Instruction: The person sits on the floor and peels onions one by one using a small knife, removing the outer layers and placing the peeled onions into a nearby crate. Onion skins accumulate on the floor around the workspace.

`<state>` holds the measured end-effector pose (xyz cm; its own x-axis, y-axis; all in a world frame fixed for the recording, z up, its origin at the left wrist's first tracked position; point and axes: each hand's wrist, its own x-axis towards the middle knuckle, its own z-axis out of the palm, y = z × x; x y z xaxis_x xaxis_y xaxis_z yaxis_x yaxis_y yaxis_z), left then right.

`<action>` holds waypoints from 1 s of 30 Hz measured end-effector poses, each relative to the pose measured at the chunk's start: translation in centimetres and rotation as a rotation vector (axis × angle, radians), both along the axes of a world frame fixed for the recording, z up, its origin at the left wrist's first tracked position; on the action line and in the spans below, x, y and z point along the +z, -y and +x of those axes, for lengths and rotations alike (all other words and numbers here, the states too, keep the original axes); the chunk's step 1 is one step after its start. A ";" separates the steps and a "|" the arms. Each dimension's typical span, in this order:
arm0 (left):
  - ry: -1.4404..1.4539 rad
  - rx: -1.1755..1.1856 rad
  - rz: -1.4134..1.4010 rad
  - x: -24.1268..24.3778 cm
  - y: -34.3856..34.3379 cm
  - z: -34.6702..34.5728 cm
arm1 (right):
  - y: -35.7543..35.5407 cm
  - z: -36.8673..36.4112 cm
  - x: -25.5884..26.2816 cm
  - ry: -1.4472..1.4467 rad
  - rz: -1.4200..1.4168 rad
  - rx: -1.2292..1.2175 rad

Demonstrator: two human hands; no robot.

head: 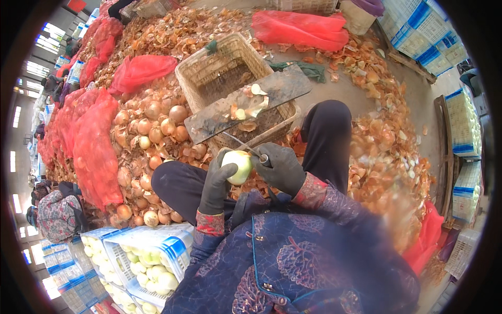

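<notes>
A pale peeled onion rests in my left hand, which wears a dark grey work glove. My right hand, gloved alike, is closed around the handle of a knife; its thin blade points up and left, above the onion. Just beyond my hands a worn plank lies slantwise across a dirty plastic crate. Bits of cut onion and skin lie on the plank. Unpeeled brown onions are heaped to the left of the crate.
Full red mesh sacks line the left side. White-and-blue crates of peeled onions stand at my lower left. Onion skins cover the floor on the right. Stacked crates rise at the upper right. A person sits at far left.
</notes>
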<state>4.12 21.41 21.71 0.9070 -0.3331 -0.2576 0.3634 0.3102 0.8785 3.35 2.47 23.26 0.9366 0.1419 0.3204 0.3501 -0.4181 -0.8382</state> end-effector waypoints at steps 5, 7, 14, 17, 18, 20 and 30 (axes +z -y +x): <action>0.018 -0.005 0.098 0.0 0.4 -0.4 | 0.2 -0.5 -0.5 0.086 -0.183 -0.007; 0.096 0.018 0.117 0.0 0.6 -0.8 | 0.4 -0.2 -1.0 0.054 -0.175 -0.027; 0.175 0.024 0.008 0.1 0.6 -1.0 | 1.0 1.1 -0.9 -0.756 0.669 0.044; 0.184 0.031 -0.096 0.2 0.8 -0.8 | 1.1 1.5 -0.7 -0.901 0.957 0.109; 0.170 0.033 -0.138 0.3 0.9 -0.8 | 1.1 1.4 -0.7 -0.896 0.999 0.118; 0.136 0.049 -0.194 0.3 1.0 -0.7 | 1.0 1.5 -0.2 -0.885 0.970 0.111; 0.018 0.090 -0.168 1.1 2.0 -1.7 | 0.0 -0.9 2.7 0.166 0.168 0.002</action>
